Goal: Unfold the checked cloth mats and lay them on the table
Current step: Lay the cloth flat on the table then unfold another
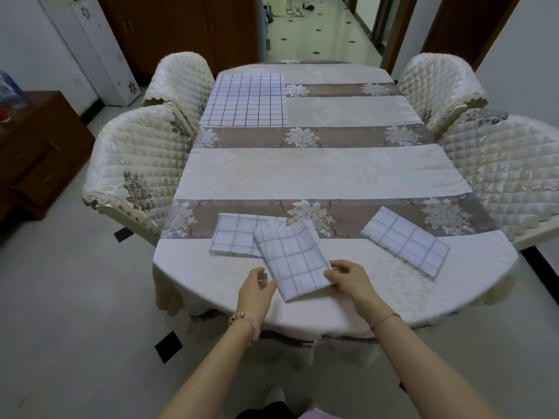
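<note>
A folded white checked mat (292, 261) lies near the table's front edge, tilted, its far end resting on a second folded mat (234, 238) to its left. My left hand (257, 290) pinches its near left edge and my right hand (348, 279) pinches its right edge. A third folded mat (406, 241) lies apart at the right front. One unfolded checked mat (246, 99) lies flat at the far left of the table (317, 173).
The oval table wears a cream and brown floral cloth. Four quilted cream chairs surround it, two at the left (136, 167) and two at the right (502, 170). A dark wooden cabinet (36, 152) stands at the left; a tiled hallway opens beyond.
</note>
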`<action>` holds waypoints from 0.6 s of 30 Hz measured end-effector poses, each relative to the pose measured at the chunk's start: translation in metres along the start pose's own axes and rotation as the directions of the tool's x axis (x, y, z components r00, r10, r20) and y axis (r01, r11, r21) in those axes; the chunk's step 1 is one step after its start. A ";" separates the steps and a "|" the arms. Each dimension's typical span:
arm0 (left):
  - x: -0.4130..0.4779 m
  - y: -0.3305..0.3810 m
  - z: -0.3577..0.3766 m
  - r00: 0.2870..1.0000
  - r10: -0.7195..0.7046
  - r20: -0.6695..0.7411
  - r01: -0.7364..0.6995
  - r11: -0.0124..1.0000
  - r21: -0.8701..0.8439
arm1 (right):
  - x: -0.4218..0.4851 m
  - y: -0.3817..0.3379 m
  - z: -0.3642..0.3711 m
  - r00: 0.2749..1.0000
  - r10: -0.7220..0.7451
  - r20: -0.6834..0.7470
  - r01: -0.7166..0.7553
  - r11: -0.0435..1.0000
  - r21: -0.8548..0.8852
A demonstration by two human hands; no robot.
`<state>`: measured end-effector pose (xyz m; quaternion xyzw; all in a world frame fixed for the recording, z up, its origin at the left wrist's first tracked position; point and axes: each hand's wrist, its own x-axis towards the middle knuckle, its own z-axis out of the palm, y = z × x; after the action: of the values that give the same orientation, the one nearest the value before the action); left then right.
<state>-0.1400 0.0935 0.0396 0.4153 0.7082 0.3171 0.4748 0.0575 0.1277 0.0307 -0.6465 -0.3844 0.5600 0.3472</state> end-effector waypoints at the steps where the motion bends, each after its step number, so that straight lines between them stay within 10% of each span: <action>1: 0.005 0.007 0.003 0.998 -0.064 0.018 0.065 0.995 -0.081 | 0.000 -0.002 0.001 1.000 -0.009 0.009 0.009 1.000 -0.002; 7: 0.043 0.011 0.024 0.970 -0.217 0.113 0.243 0.909 -0.339 | -0.003 -0.011 0.001 0.999 -0.023 0.028 0.022 0.999 0.034; 18: 0.005 0.030 0.011 0.969 -0.007 0.246 0.103 0.919 -0.380 | -0.024 -0.008 -0.016 0.995 0.026 0.099 -0.038 0.992 0.117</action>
<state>-0.1220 0.1118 0.0586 0.3277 0.5799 0.3856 0.6385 0.0708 0.1099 0.0513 -0.6027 -0.3565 0.6182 0.3571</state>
